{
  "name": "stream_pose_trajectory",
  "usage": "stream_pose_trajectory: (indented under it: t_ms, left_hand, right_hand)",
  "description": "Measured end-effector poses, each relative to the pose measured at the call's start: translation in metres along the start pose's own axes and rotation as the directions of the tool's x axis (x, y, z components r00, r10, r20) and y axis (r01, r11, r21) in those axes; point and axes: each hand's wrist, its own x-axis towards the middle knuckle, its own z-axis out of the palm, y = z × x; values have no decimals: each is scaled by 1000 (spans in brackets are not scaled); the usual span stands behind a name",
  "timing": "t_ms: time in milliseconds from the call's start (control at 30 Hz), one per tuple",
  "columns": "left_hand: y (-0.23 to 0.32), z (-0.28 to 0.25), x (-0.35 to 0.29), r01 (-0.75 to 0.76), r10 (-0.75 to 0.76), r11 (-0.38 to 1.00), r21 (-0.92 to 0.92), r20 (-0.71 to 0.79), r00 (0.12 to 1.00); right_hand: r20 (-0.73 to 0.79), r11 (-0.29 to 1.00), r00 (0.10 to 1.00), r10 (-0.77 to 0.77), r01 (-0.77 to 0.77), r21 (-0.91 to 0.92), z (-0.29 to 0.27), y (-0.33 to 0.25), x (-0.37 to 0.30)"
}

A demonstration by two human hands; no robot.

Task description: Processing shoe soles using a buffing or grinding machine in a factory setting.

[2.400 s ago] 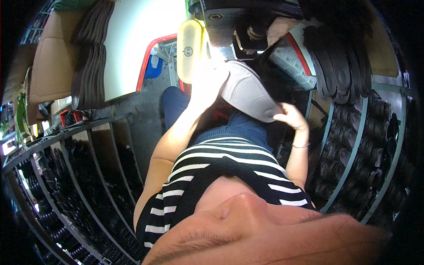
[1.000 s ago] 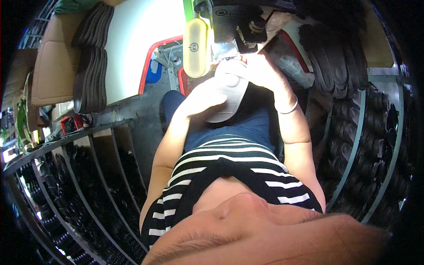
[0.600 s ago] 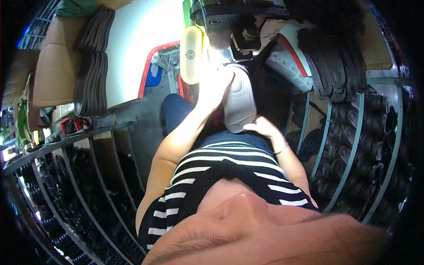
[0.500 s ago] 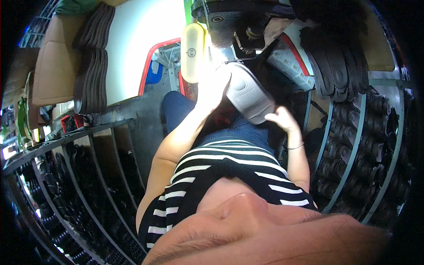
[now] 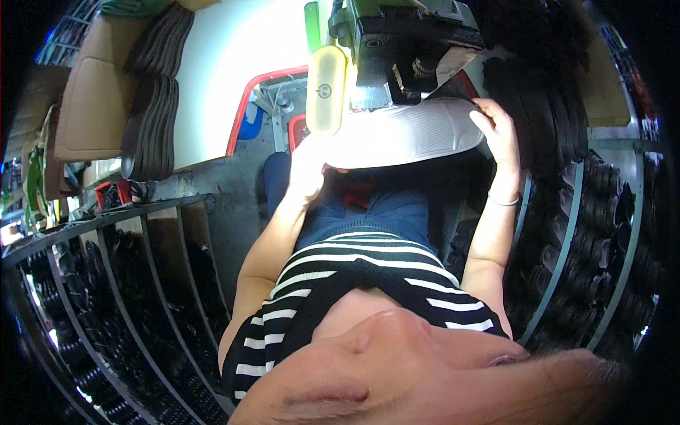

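A shoe sole [image 5: 418,134], pale grey with a ribbed face, lies crosswise in front of the dark machine head [image 5: 411,53], its upper edge right under the machine's lower metal part. My left hand [image 5: 308,166] grips its left end; strong glare washes out most of those fingers. At the other end my right hand [image 5: 498,133] is closed around the tip, fingers over the far edge. A yellow oval work light [image 5: 327,92] hangs beside the machine, above my left hand. Whether the sole touches the machine cannot be made out.
Stacked dark soles [image 5: 150,127] stand on the white tabletop [image 5: 212,92] at left, beside a tan cardboard piece [image 5: 95,113]. More dark soles [image 5: 542,106] are piled at right. A red-edged cutout [image 5: 244,99] opens in the table. Metal racks [image 5: 113,212] flank me.
The sole has turned from slanting down to the right to lying nearly crosswise. My right hand has risen to its right end, and my left hand has shifted left and down.
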Motion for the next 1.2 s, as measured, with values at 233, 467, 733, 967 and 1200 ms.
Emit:
stream_pose_trajectory:
  t_ms: [233, 467, 733, 967, 1200]
  left_hand:
    - [10, -46, -26, 151, -175, 962, -227, -93, 980]
    - [-4, -83, -60, 353, -364, 920, -172, -40, 930]
    - [-34, -79, -99, 591, -593, 805, 54, 77, 801]
    - [-61, -29, -90, 557, -591, 769, 313, 15, 807]
    - [-37, -121, -94, 429, -389, 876, 220, -204, 899]
  right_hand:
    - [120, 993, 991, 61, -72, 89, 47, -46, -10]
    - [142, 991, 990, -24, 4, 137, 76, -81, -6]
    - [386, 916, 893, -233, 334, -220, 94, -89, 18]
    - [213, 838, 856, -471, 510, -195, 142, -76, 25]
    - [-97, 890, 885, -455, 455, -25, 130, -18, -7]
